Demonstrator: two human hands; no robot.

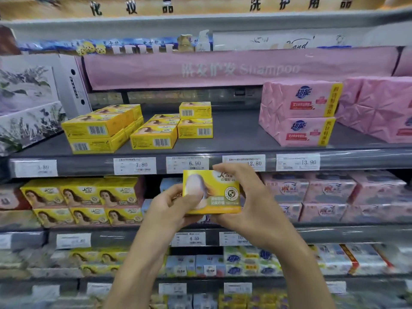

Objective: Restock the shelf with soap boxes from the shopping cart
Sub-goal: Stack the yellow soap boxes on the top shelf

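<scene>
I hold one yellow soap box (219, 192) in front of the shelving, printed face toward me, level with the price-tag rail. My left hand (172, 205) grips its left end with the thumb across the face. My right hand (247, 201) grips its right end, fingers curled over the top corner. On the grey shelf (236, 132) above sit stacks of the same yellow soap boxes (153, 137), in three groups, with bare shelf to their right. The shopping cart is out of view.
Pink wrapped soap packs (298, 112) stand on the right of that shelf, and floral-printed boxes (26, 110) on the left. Price tags (187, 165) line the shelf edge. Lower shelves hold more yellow boxes (82, 197) and pink and blue soap packs.
</scene>
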